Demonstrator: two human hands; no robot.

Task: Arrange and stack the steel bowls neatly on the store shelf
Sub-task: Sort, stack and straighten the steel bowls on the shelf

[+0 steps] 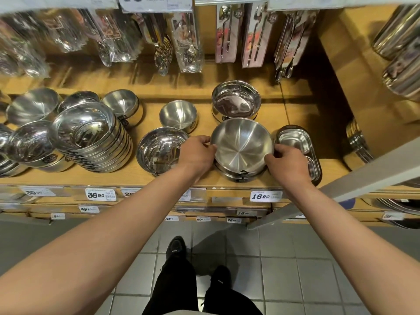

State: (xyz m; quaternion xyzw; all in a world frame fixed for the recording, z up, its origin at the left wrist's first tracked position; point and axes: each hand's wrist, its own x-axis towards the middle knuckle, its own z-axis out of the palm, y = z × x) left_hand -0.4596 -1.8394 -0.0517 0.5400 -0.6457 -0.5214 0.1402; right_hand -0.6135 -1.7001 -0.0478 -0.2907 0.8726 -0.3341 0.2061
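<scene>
At the centre right of the frame, a brushed steel bowl (242, 144) sits tilted on top of a short stack of bowls (241, 175) on the wooden shelf (145, 176). The left hand (196, 153) grips its left rim with curled fingers, and the right hand (287, 164) grips the right rim the same way. Just right of it lies a divided steel tray (302, 142). Behind stands a deeper straight-walled bowl (236, 102). To the left are a shiny bowl (159, 151), a small bowl (178, 115) and a leaning stack (91, 135).
</scene>
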